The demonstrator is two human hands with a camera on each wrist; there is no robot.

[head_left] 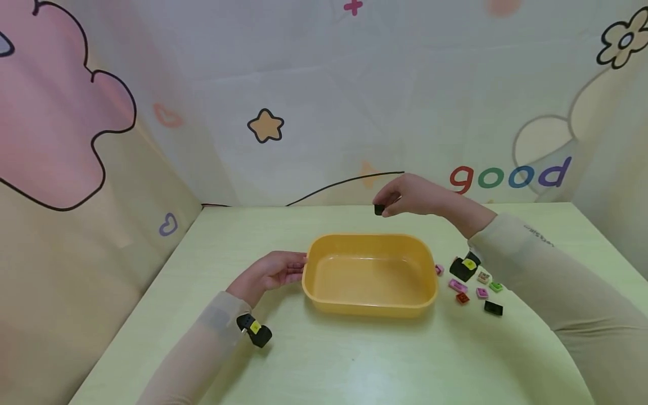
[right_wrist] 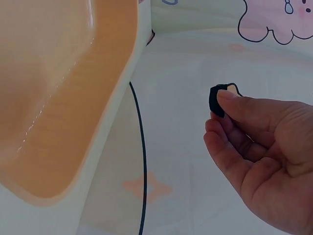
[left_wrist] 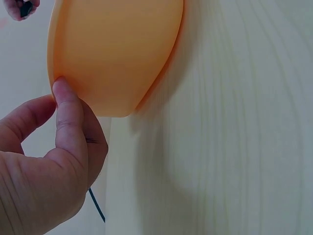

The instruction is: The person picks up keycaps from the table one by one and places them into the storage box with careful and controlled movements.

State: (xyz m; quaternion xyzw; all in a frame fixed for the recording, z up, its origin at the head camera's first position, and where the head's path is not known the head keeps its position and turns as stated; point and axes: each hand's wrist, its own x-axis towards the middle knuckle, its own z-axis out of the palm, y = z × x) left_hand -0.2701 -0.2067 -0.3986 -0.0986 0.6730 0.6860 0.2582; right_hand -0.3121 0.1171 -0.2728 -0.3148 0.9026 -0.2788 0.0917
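Note:
A yellow rectangular basin (head_left: pixel 369 304) with rounded corners stands on the table. At its left end my left hand (head_left: pixel 275 271) holds the rim; in the left wrist view the thumb and fingers pinch the edge of the orange-looking basin (left_wrist: pixel 117 54). Beyond the basin's far edge, up in the air, my right hand (head_left: pixel 412 194) pinches a small black block (head_left: pixel 379 209) between thumb and fingers. The right wrist view shows this black block (right_wrist: pixel 216 101) at the fingertips, apart from the basin. Its exact kind cannot be told.
Right of the basin lie several small pieces, among them a pink piece (head_left: pixel 458 286), a red piece (head_left: pixel 462 298), a green piece (head_left: pixel 496 287) and a black piece (head_left: pixel 493 308). Some sit close under the right forearm. A printed cloth (head_left: pixel 324 112) hangs behind the table.

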